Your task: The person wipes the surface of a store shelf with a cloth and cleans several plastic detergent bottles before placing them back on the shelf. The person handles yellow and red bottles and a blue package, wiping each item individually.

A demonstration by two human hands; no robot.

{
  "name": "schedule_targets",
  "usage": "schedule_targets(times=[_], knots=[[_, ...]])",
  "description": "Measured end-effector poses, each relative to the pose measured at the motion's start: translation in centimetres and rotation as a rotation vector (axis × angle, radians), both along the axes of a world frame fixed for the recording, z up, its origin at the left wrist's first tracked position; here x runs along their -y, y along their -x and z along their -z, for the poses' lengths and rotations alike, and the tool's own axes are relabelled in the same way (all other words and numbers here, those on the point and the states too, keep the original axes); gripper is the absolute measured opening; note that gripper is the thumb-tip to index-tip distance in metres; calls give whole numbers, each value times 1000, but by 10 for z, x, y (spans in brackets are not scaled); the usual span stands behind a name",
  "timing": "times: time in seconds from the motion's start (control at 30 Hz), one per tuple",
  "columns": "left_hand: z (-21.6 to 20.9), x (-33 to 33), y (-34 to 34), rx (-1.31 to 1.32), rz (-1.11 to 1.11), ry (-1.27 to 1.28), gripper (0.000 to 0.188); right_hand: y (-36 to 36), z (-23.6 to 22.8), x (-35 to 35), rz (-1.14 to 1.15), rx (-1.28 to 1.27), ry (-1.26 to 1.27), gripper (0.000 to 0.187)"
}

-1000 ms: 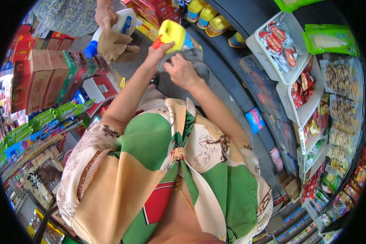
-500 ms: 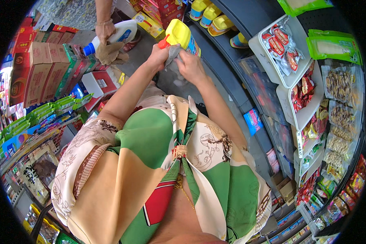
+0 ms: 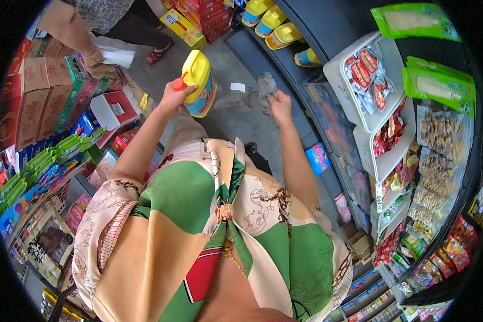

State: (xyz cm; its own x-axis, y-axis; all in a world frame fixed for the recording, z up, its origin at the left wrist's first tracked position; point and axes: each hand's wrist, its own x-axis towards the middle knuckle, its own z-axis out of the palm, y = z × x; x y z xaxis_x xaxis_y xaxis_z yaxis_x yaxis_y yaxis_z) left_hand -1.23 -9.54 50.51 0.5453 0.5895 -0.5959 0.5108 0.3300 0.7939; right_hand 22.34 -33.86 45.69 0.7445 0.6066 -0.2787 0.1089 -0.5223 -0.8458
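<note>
A yellow jug (image 3: 197, 80) with a red cap and a blue label hangs from my left hand (image 3: 175, 97), whose fingers are wrapped round it near the cap. My right hand (image 3: 280, 105) is apart from the jug, off to the right, and pinches a crumpled grey cloth (image 3: 266, 86). The cloth hangs over the floor near the lower shelf. More yellow jugs (image 3: 282, 35) of the same look stand on the dark shelf ahead, beyond both hands.
Dark curved shelving (image 3: 306, 91) runs along my right, with white bins (image 3: 354, 70) of wrapped snacks. Cardboard boxes (image 3: 43, 96) are stacked at left, where another person's hand (image 3: 99, 67) reaches beside something white. A white slip (image 3: 238, 87) lies on the grey floor.
My hands have parted: the left brought the jug left and nearer, the right drew the grey cloth off to the right. The other person's white bottle with the blue cap no longer shows.
</note>
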Motion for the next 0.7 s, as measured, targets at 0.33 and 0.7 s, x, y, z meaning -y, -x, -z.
schedule_targets(times=[0.33, 0.7], knots=[[110, -10, 3, -97, -138, 7, 34, -86, 114, -12, -75, -19, 96, 17], [331, -16, -6, -43, -125, 55, 40, -126, 216, -93, -943, 782, 574, 22]])
